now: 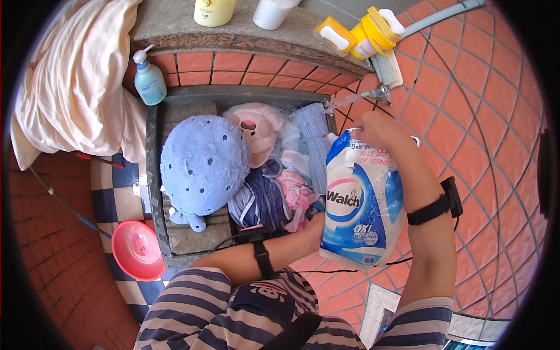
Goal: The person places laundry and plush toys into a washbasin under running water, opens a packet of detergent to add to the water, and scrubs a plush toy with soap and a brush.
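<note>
A big white and blue Walch laundry detergent refill pouch hangs upright over the right side of the sink, its spout at the upper left. My right hand is closed on the pouch's top edge. Lower down, my left hand holds the pouch's left edge, with its fingers hidden behind it. Beside the pouch, wet clothes lie in the sink: a dark striped garment, a pink one and a blue striped cloth. A blue plush toy and a pink plush toy rest to the left.
Water runs from a tap into the stone sink. A pump bottle stands at its back left corner. Bottles line the ledge. A pale cloth hangs at left, above a pink basin.
</note>
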